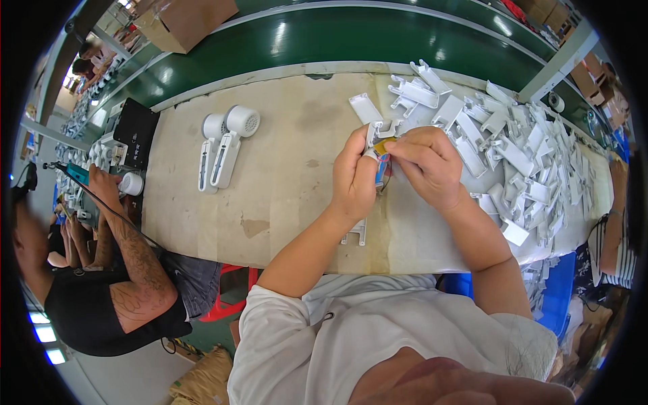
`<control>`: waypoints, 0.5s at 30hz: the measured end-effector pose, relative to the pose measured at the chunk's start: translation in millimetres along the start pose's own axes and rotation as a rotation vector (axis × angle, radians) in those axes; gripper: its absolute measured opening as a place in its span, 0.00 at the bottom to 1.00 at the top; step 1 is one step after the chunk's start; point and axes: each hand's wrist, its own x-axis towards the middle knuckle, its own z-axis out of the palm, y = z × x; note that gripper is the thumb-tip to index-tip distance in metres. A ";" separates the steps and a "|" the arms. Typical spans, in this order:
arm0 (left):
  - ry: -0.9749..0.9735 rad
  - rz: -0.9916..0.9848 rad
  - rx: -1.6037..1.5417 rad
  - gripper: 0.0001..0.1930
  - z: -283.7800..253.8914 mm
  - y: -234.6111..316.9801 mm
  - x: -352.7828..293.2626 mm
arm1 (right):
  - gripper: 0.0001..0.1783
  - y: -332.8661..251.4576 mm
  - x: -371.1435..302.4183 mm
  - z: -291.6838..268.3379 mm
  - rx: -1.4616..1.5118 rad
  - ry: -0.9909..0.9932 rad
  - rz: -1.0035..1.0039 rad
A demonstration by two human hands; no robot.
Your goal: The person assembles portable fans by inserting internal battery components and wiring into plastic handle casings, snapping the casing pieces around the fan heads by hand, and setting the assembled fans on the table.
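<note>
Over the table, my left hand (352, 177) is closed around a white plastic housing (373, 135), partly hidden by the fingers. A blue cylindrical part (380, 177), which looks like a battery cell, shows beside its fingers. My right hand (432, 165) meets it from the right, thumb and fingertips pinched on a small yellow piece (385, 145) at the housing. Whether that piece is fixed to the housing I cannot tell. Another white plastic part (356, 233) lies below my left hand. Two white handheld fans (226, 152) with round heads rest side by side further left.
A big pile of white plastic shells (520, 158) covers the table's right side. Behind the table runs a green conveyor (324, 34) with a cardboard box (182, 23). At left, a co-worker's hand (102, 185) holds a teal power screwdriver (75, 173). A blue bin (559, 290) stands at lower right.
</note>
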 end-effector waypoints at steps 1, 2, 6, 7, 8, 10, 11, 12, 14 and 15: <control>0.003 0.011 0.011 0.20 -0.4 -0.3 -0.4 | 0.17 0.1 -0.3 0.7 0.008 -0.002 0.006; 0.005 0.021 0.023 0.20 -0.8 -0.6 -0.6 | 0.17 0.3 -0.5 1.2 0.016 -0.004 0.011; 0.012 0.043 0.049 0.20 -1.9 -3.2 -0.3 | 0.17 0.9 -0.2 0.2 0.010 -0.008 0.005; 0.014 0.065 0.070 0.20 -3.5 -6.1 0.3 | 0.17 1.5 -0.7 0.4 0.006 -0.008 -0.003; 0.016 0.087 0.092 0.20 -4.3 -7.3 0.6 | 0.17 1.8 -1.1 0.6 0.001 -0.008 -0.012; 0.013 0.074 0.067 0.20 -3.0 -4.3 0.2 | 0.17 1.4 -1.1 0.4 -0.005 -0.007 -0.011; 0.009 0.061 0.042 0.20 -2.0 -2.5 0.1 | 0.17 1.0 -1.1 -0.1 -0.012 -0.007 -0.008; 0.009 0.062 0.040 0.20 -1.5 -2.0 -0.1 | 0.17 0.8 -1.4 -0.6 -0.014 -0.007 -0.009; 0.013 0.054 0.048 0.20 -1.9 -0.6 -0.7 | 0.17 0.7 -1.6 0.0 -0.022 -0.011 -0.009; 0.014 0.054 0.049 0.20 -2.1 0.2 -0.9 | 0.17 0.7 -1.4 0.4 -0.020 -0.011 -0.009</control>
